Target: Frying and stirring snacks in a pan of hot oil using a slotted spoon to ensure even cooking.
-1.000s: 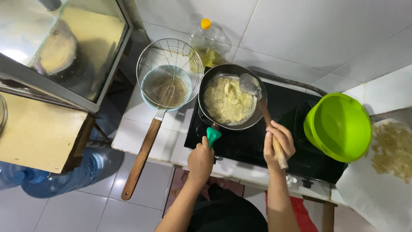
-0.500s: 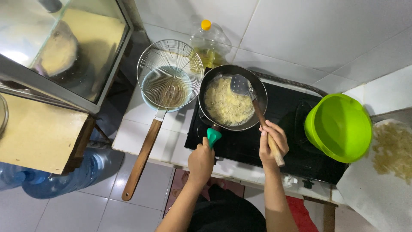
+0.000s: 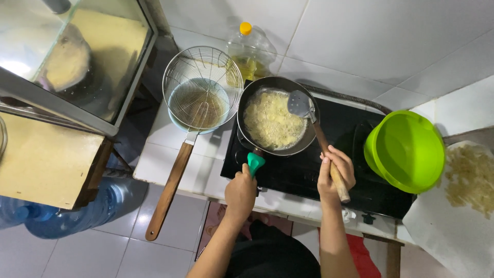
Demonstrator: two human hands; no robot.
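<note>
— What have the hands got hold of?

— The left hand (image 3: 240, 193) has its fingers wrapped tight round the green handle (image 3: 254, 162) of the dark frying pan (image 3: 276, 122), which sits on the black stove (image 3: 329, 164). The right hand (image 3: 335, 174) has its fingers curled shut round the wooden handle of a metal spatula (image 3: 301, 104).

— Where is the spatula's blade?

— Inside the pan, at the far right edge, resting on or just above the pale yellow food (image 3: 272, 121) bubbling in oil; I cannot tell which.

— And around the pan?

— Just left of it a wire skimmer (image 3: 201, 87) with a long wooden handle lies over a bowl on the white tiled surface (image 3: 159, 154). Behind the pan, against the wall, stands a bottle of oil (image 3: 248, 51) with a yellow cap. Right of the pan, at the stove's edge, is a bright green bowl (image 3: 406, 150), and beyond that, pale fried bits on white paper (image 3: 447, 231).
</note>
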